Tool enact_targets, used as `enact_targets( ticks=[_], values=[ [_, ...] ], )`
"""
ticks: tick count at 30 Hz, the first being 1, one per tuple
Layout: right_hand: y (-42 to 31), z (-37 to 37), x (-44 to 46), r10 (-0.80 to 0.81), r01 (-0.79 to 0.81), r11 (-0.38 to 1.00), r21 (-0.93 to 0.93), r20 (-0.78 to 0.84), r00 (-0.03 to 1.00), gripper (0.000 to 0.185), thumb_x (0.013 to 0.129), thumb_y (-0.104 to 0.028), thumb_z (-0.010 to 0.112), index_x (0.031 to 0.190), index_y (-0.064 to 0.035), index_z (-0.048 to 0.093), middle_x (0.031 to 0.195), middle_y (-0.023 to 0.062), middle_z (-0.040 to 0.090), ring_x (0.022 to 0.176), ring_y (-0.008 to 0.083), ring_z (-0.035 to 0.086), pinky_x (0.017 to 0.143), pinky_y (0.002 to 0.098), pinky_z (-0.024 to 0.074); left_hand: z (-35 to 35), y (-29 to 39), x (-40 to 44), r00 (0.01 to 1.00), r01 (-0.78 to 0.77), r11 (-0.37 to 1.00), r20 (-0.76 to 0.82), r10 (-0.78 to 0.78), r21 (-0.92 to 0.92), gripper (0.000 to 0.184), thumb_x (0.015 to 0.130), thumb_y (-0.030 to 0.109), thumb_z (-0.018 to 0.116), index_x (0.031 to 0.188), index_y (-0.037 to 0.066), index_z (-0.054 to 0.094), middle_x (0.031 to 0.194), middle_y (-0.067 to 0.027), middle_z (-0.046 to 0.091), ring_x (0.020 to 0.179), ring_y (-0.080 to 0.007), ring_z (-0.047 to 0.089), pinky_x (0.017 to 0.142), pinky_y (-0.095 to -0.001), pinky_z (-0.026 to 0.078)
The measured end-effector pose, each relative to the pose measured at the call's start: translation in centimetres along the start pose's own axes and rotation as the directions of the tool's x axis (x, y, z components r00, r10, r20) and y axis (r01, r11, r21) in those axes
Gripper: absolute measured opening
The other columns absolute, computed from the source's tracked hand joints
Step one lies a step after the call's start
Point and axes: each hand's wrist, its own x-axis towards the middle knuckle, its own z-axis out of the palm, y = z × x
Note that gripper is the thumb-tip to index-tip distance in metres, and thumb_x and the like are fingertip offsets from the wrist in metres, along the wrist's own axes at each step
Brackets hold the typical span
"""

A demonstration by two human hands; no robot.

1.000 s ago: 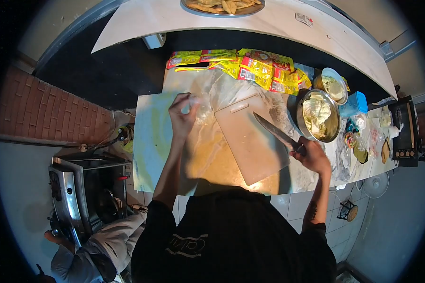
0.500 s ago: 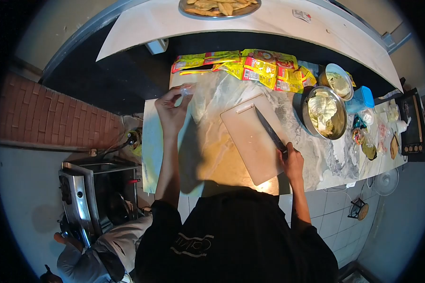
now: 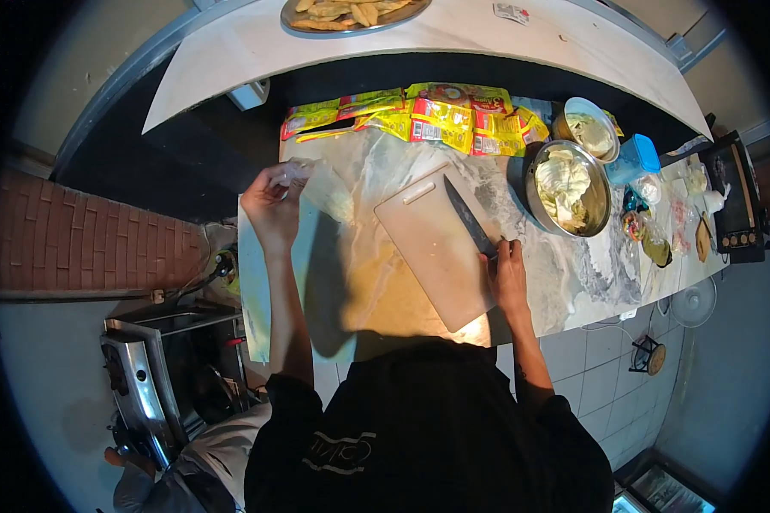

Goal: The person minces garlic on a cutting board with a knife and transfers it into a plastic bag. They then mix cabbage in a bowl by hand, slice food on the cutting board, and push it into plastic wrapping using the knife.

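My left hand [image 3: 271, 209] pinches the top of a clear plastic bag [image 3: 328, 193] over the left part of the marble table. The bag hangs to the right of my fingers, with something pale at its lower end that I cannot make out. My right hand [image 3: 508, 275] grips the handle of a knife [image 3: 467, 214]. Its dark blade lies along the white cutting board [image 3: 419, 235], pointing away from me. Small specks show on the board. A steel bowl [image 3: 606, 218] with cabbage leaves [image 3: 563, 184] stands to the right of the board.
Yellow and red packets [image 3: 441, 124] line the back of the table. Behind the steel bowl is a smaller bowl [image 3: 612, 152], near a blue-lidded container [image 3: 644, 154]. A plate of fried food [image 3: 316, 31] sits on the raised shelf [image 3: 453, 43]. A person's leg [image 3: 214, 453] shows at lower left.
The whole view has shifted, so the table appears further left. The plastic bag now hangs more plainly from my left hand. The knife remains in my right hand over the board.
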Motion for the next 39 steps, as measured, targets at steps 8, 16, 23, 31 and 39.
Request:
enact_targets(
  ticks=[8, 16, 23, 31, 39],
  values=[
    [-2.6, -0.8, 1.0, -0.069, 0.060, 0.993, -0.102, -0.088, 0.994, 0.028, 0.086, -0.006, 0.067, 0.110, 0.0018, 0.055, 0.106, 0.0206, 0.053, 0.099, 0.0403, 0.052, 0.085, 0.0488, 0.0423, -3.4, 0.8, 1.0, 1.000, -0.004, 1.000, 0.022, 0.004, -0.019, 0.016, 0.098, 0.006, 0.063, 0.103, -0.007, 0.068, 0.091, -0.0047, 0.071, 0.083, -0.0066, 0.064, 0.075, -0.0217, 0.051],
    [-5.5, 2.3, 0.6, -0.011, 0.000, 0.969, 0.246, 0.042, 0.999, 0.009, 0.096, 0.000, 0.052, 0.090, 0.0034, 0.046, 0.077, 0.0248, 0.052, 0.070, 0.0444, 0.053, 0.065, 0.0478, 0.0429, 1.7, -0.2, -5.2, 0.927, 0.101, 0.993, 0.358, -0.114, 0.056, 0.004, 0.087, -0.003, 0.071, 0.091, -0.001, 0.072, 0.088, -0.0070, 0.074, 0.084, -0.0126, 0.069, 0.079, -0.0275, 0.055],
    [-6.0, 2.6, 1.3, -0.165, 0.122, 0.958, 0.258, 0.150, 0.975, 0.014, 0.092, -0.003, 0.060, 0.097, 0.0046, 0.050, 0.094, 0.0274, 0.054, 0.085, 0.0478, 0.056, 0.072, 0.0499, 0.0457, 5.2, -1.8, -10.0, 0.835, 0.231, 0.967, 0.489, -0.252, 0.105, 0.009, 0.091, 0.002, 0.069, 0.100, -0.002, 0.070, 0.094, -0.0087, 0.074, 0.091, -0.0126, 0.069, 0.084, -0.0253, 0.053],
    [-5.5, 4.0, 2.0, -0.250, 0.215, 0.960, 0.180, 0.198, 0.948, 0.027, 0.081, -0.007, 0.073, 0.104, -0.0006, 0.060, 0.102, 0.0175, 0.055, 0.100, 0.0358, 0.052, 0.087, 0.0474, 0.0407, 2.6, 0.9, -8.9, 0.871, 0.232, 0.962, 0.470, -0.141, -0.141, 0.031, 0.088, -0.001, 0.069, 0.117, 0.000, 0.061, 0.105, -0.0075, 0.070, 0.091, -0.0135, 0.065, 0.086, -0.0282, 0.051],
    [-5.6, 4.9, 2.2, -0.297, 0.268, 0.952, 0.148, 0.237, 0.925, 0.021, 0.081, -0.001, 0.067, 0.100, 0.0005, 0.059, 0.103, 0.0180, 0.056, 0.098, 0.0362, 0.055, 0.088, 0.0457, 0.0414, 3.8, 2.7, -8.2, 0.848, 0.134, 0.952, 0.466, -0.254, 0.275, 0.022, 0.096, 0.016, 0.058, 0.112, 0.003, 0.065, 0.091, -0.0096, 0.063, 0.081, -0.0173, 0.058, 0.077, -0.0292, 0.046]
  ],
)
